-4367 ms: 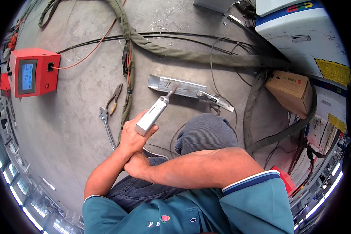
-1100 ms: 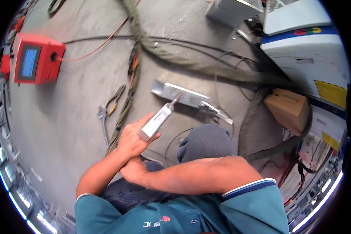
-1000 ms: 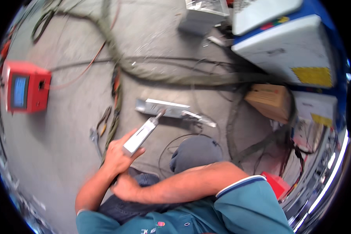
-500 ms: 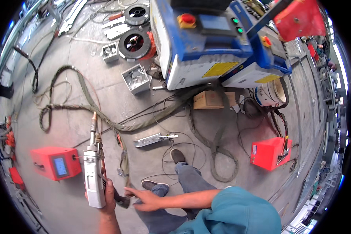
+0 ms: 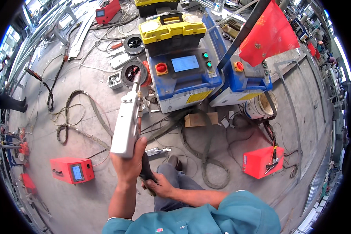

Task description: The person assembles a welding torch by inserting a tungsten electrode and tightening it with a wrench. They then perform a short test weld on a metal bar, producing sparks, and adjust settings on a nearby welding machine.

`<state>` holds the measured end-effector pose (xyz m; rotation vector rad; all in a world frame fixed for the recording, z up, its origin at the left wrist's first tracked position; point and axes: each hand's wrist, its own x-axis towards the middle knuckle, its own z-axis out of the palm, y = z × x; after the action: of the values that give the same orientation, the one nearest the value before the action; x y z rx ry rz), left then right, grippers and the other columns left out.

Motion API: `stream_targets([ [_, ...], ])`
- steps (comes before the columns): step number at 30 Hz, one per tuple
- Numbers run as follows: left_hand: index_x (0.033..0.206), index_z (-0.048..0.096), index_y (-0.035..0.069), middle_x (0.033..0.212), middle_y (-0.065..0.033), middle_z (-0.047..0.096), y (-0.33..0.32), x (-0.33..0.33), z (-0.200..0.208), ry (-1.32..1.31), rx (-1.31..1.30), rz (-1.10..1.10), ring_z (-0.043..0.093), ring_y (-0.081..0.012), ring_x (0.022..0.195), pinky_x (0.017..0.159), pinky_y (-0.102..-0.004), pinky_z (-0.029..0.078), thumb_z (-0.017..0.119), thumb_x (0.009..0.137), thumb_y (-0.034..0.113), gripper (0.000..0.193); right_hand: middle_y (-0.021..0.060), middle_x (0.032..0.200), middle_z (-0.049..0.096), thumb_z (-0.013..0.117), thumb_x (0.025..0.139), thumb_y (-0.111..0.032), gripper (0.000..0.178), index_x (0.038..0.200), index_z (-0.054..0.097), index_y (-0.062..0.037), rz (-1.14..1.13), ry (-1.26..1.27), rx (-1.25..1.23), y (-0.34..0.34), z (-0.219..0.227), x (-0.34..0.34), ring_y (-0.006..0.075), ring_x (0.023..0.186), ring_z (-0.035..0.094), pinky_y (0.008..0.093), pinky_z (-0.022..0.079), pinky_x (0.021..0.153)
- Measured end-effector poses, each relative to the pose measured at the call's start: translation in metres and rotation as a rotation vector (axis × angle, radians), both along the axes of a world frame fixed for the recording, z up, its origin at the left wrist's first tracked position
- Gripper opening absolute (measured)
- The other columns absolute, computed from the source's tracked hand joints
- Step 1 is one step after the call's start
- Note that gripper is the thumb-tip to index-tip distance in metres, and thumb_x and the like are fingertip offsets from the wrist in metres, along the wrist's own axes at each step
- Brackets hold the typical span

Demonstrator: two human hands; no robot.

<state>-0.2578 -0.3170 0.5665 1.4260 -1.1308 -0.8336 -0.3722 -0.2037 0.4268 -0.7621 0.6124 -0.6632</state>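
My left hand (image 5: pixel 126 165) is wrapped round the dark handle of a handheld laser welding gun (image 5: pixel 124 121). The gun has a silver-white body, and its slim metal nozzle points up and away toward the far machines. Just below and to the right, my right hand (image 5: pixel 162 187) closes on the dark sleeved cable (image 5: pixel 146 169) that runs down from the handle. That cable's lower end is partly hidden by my fingers. Behind the gun, a long grey-green sleeved hose (image 5: pixel 93 102) loops over the concrete floor.
Two blue-and-white machines (image 5: pixel 183 85) stand ahead, one topped by a yellow-lidded toolbox (image 5: pixel 171 28). A red flag (image 5: pixel 269 35) hangs over the other. Red boxes sit left (image 5: pixel 72 171) and right (image 5: pixel 263 162). A bucket (image 5: pixel 259 105), wooden block (image 5: pixel 201 119) and wire spools (image 5: pixel 133 74) lie farther off.
The gun has risen and moved right and farther away in my left hand. My right hand, earlier with a finger extended beside the cable, now grips it. The view has tilted up.
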Motion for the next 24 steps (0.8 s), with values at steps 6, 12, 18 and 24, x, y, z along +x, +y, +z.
stream_targets([
  [6,0.117,0.071,-0.001,0.095,-0.0105,0.075,-0.059,-0.03,-0.07,-0.06,0.064,0.07,0.066,-0.0159,0.078,0.073,-0.0323,0.053,0.077,0.092,0.015,0.031,0.0045,0.082,0.066,0.057,0.102,-0.044,0.047,0.125,0.059,-0.0027,-0.051,0.333,0.143,-0.031,-0.019,-0.048,0.0122,0.075,0.061,0.0311,0.051,0.072],
  [12,0.138,0.052,-0.01,0.109,-0.0212,0.072,-0.132,-0.059,-0.117,-0.146,0.155,-0.05,0.073,-0.0314,0.092,0.081,-0.0377,0.057,0.079,0.089,0.016,0.062,0.0127,0.096,0.073,0.054,0.103,-0.036,0.041,0.12,0.061,0.0006,-0.029,0.49,0.05,-0.096,-0.055,-0.07,0.0215,0.086,0.068,0.0375,0.053,0.081],
  [18,0.139,0.05,-0.011,0.108,-0.0219,0.072,-0.168,-0.056,-0.128,-0.207,0.363,-0.08,0.074,-0.0319,0.091,0.078,-0.0376,0.058,0.079,0.088,0.016,0.065,0.0142,0.103,0.07,0.047,0.105,-0.046,0.051,0.119,0.059,0.0023,0.093,0.498,0.075,-0.139,-0.05,-0.074,0.0228,0.095,0.064,0.038,0.05,0.086],
  [24,0.138,0.051,-0.011,0.102,-0.0209,0.072,-0.199,-0.069,-0.146,-0.209,0.354,-0.027,0.073,-0.0328,0.083,0.073,-0.0372,0.058,0.081,0.086,0.016,0.066,0.0194,0.121,0.065,0.05,0.104,-0.036,0.048,0.131,0.053,0.004,0.146,0.46,0.158,-0.177,-0.055,-0.09,0.0303,0.113,0.061,0.041,0.046,0.098],
])
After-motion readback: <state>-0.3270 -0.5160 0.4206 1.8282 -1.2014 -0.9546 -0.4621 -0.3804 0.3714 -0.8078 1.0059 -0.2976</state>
